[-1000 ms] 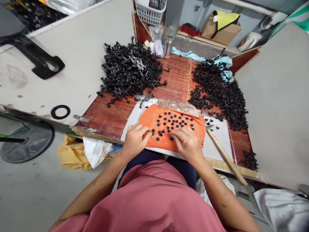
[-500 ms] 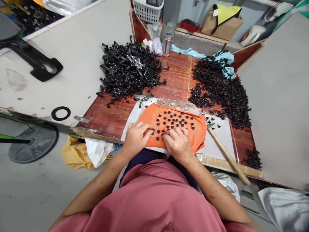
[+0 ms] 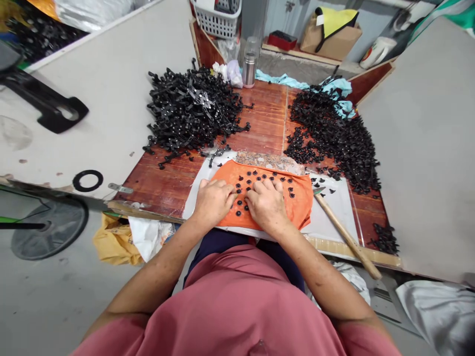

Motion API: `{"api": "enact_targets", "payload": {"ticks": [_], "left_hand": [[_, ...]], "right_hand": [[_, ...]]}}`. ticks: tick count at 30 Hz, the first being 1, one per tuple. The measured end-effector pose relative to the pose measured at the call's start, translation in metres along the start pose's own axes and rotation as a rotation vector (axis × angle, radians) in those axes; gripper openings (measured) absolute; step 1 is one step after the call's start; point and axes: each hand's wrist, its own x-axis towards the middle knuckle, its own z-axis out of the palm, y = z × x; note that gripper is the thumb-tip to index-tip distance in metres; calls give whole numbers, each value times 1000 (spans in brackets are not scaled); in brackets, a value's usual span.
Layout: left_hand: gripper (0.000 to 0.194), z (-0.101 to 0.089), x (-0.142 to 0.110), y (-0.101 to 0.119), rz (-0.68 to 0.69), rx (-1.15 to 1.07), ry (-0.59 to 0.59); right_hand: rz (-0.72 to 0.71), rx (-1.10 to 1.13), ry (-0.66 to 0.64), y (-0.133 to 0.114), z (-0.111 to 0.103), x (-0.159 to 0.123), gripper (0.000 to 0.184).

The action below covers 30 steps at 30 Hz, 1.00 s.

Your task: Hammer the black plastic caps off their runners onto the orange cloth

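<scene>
An orange cloth (image 3: 301,205) lies at the table's front edge, with small round black plastic pieces (image 3: 238,213) spread over it, some showing a short stem. My left hand (image 3: 213,201) rests on the cloth's left part, fingers curled and fingertips together beside a black piece. Close to its right, my right hand (image 3: 267,203) bends over the middle of the cloth, covering several pieces. Its fingertips point down and touch the cloth or pieces. What either hand pinches is hidden. Right of the cloth lies a wooden-handled tool (image 3: 343,228) with a short pointed blade.
A heap of black linked strips (image 3: 193,111) stands at the back left, a heap of small black parts (image 3: 339,136) at the right. A steel bottle (image 3: 249,69) stands behind. Grey side boards (image 3: 426,148) flank the table. A black ring (image 3: 88,181) lies on the left board.
My right hand has moved left from the cloth's right part to its middle. My left hand has shifted slightly upward, its fingers more curled. The view has turned a little.
</scene>
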Motion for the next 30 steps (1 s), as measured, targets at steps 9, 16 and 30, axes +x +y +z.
{"api": "enact_targets", "payload": {"ticks": [9, 16, 30], "left_hand": [[19, -7, -13, -12, -57, -204, 4], [19, -6, -20, -5, -66, -296, 96], [23, -13, -31, -28, -114, -327, 159]], "right_hand": [[31, 160, 124, 15, -5, -23, 20], [74, 114, 63, 7, 8, -15, 18], [512, 38, 346, 99, -32, -99, 24]]}}
